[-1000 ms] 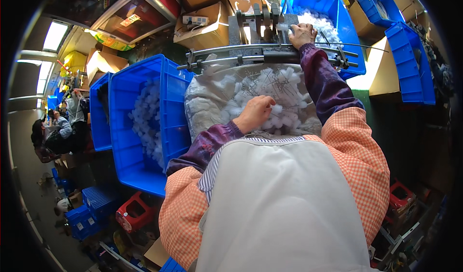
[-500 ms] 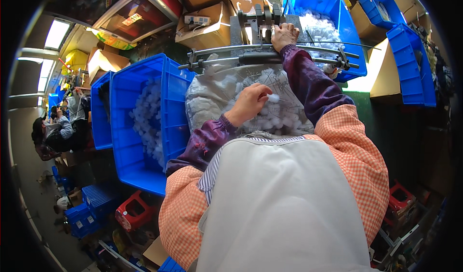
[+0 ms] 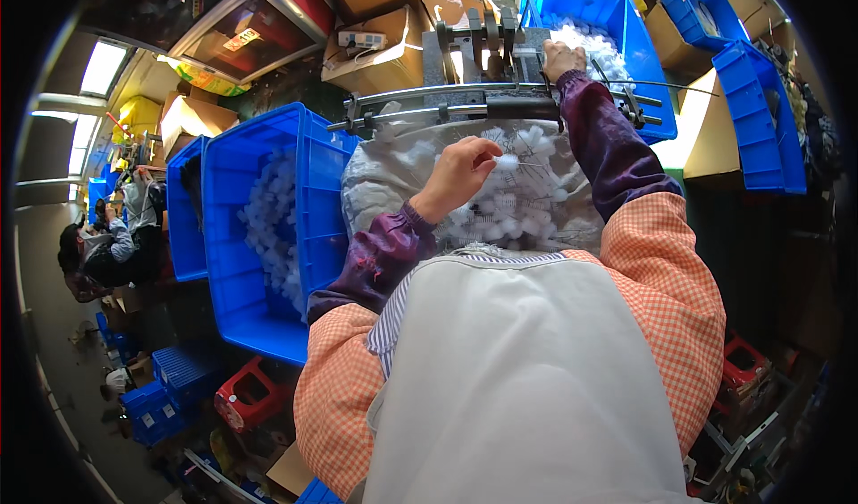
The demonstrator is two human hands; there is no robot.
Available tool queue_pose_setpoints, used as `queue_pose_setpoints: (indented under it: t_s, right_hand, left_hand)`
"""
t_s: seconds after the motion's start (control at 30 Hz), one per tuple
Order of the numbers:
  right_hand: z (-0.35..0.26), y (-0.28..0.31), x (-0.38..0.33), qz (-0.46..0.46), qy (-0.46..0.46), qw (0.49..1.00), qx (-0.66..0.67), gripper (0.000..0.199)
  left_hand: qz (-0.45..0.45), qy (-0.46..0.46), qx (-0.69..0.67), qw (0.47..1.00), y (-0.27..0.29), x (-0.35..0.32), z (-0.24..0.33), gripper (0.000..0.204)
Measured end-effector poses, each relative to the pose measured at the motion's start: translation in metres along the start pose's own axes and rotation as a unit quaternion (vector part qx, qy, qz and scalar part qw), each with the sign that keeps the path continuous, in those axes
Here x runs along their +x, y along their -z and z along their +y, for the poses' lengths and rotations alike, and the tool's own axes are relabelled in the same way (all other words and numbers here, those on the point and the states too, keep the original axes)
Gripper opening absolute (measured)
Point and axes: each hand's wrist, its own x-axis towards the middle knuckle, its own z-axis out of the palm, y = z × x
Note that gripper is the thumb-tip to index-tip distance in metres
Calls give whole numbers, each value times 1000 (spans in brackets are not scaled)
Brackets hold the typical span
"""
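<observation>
My left hand [image 3: 458, 179] is above a grey cloth [image 3: 380, 169] heaped with white plastic pieces [image 3: 514, 207] and thin metal pins. Thumb and forefinger pinch one small white plastic piece [image 3: 507, 162], with what looks like a thin pin sticking out to its right. Farther away, my right hand [image 3: 564, 60] is closed, knuckles up, at the right end of a small bench machine [image 3: 487, 48] and beside a blue bin. Its fingertips are hidden, so whatever they hold does not show. A metal rod frame [image 3: 429, 113] runs between the machine and the cloth.
White pieces fill part of a large blue bin [image 3: 255, 312] on the left and a second blue bin [image 3: 637, 35] at the back right. Cardboard boxes [image 3: 380, 62] stand behind. Red stools [image 3: 253, 395] flank me. Another person [image 3: 112, 245] sits far left.
My right hand has moved right, away from the machine's middle toward the back right bin. My left hand has risen slightly, still pinching a white plastic piece. The rod frame's dark sleeve has shifted right.
</observation>
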Motion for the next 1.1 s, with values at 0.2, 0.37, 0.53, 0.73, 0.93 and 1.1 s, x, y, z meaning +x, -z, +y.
queue_pose_setpoints:
  t_s: [0.2, 0.37, 0.53, 0.73, 0.93, 1.1]
  right_hand:
    - [57, 36, -9, 163, -208, 964, 26, 36]
    - [-2, 71, -95, -230, 201, 829, 469, 36]
    - [-11, 37, -80, -75, 250, 872, 414, 25]
    - [-16, -8, -16, 142, 58, 976, 152, 16]
    - [-24, -20, -2, 126, 57, 988, 71, 15]
    - [-24, -24, 1, 123, 55, 987, 88, 16]
  left_hand:
    - [37, -44, 22, 998, -5, 14, 9, 15]
    - [118, -95, 65, 986, -12, 26, 6, 16]
    - [144, -91, 127, 977, -12, 21, 11, 28]
    - [-169, 13, 381, 909, -18, -39, -19, 27]
    - [-145, -4, 388, 910, -30, -59, -50, 17]
    - [-146, 5, 346, 927, -22, -54, -42, 20]
